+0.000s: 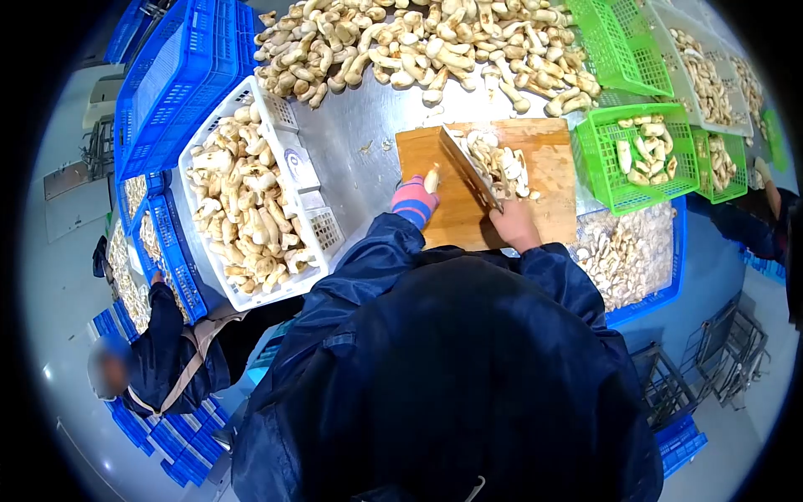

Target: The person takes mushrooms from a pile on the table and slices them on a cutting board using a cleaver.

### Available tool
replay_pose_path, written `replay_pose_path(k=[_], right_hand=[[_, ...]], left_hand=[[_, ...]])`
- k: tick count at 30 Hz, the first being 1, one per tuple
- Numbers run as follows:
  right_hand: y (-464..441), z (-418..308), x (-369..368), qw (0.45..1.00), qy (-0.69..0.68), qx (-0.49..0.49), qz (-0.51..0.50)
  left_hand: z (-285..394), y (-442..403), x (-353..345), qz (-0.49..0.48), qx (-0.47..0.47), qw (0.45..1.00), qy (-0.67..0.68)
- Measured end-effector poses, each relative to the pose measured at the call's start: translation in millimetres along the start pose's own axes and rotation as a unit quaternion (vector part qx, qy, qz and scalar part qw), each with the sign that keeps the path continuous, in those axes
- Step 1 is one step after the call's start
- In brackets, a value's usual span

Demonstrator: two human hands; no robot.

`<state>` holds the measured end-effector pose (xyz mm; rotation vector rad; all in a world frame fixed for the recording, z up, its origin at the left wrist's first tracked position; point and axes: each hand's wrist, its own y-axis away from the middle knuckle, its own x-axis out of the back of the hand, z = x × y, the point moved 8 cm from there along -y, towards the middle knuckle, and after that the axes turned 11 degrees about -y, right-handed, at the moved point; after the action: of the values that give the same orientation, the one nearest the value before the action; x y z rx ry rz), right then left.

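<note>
My left hand [416, 201], in a pink and blue striped glove, is closed on a mushroom [432, 178] over the left part of the wooden cutting board [548, 222]. Bare and wrapped round a handle, my right hand [514, 226] grips a broad-bladed knife [470, 167]. The blade slants across the board, between the held mushroom and a pile of sliced mushrooms [502, 163]. Those slices lie on the blade's right side, apart from my left hand.
Whole mushrooms [410, 50] are heaped at the table's back. A white crate [288, 171] of mushrooms stands left, near stacked blue crates [180, 75]. Right are a green basket [644, 197] with mushroom pieces and a blue-rimmed crate [679, 251]. Another person [180, 360] works at left.
</note>
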<state>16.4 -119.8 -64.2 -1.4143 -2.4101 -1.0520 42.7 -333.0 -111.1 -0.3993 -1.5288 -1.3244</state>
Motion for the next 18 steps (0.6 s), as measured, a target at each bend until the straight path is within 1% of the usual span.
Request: replay_pose_path(k=[2, 3, 6, 9, 12, 15, 16, 18], right_hand=[[9, -5, 0, 0.998, -0.042, 0.041, -0.007], [12, -10, 0, 0.996, -0.031, 0.082, -0.002], [20, -5, -3, 0.997, 0.003, 0.033, -0.067], [27, -8, -1, 0.995, 0.017, 0.023, -0.096], [27, -2, -6, 0.995, 0.032, 0.017, -0.091], [-1, 12, -37, 0.994, 0.071, -0.001, -0.085], [-8, 1, -38, 0.996, 0.067, 0.0, -0.055], [-17, -3, -41, 0.984, -0.029, -0.139, -0.109]], left_hand=[[0, 1, 5, -0.002, -0.064, 0.994, -0.083], [-2, 1, 5, -0.016, -0.06, 0.995, -0.084], [2, 2, 9, -0.013, -0.07, 0.994, -0.087], [0, -2, 5, -0.014, -0.06, 0.995, -0.082], [0, -3, 4, -0.012, -0.068, 0.994, -0.081], [3, -1, 7, -0.005, -0.069, 0.995, -0.078], [2, 0, 6, -0.008, -0.075, 0.995, -0.071], [-5, 1, 7, -0.01, -0.084, 0.995, -0.06]])
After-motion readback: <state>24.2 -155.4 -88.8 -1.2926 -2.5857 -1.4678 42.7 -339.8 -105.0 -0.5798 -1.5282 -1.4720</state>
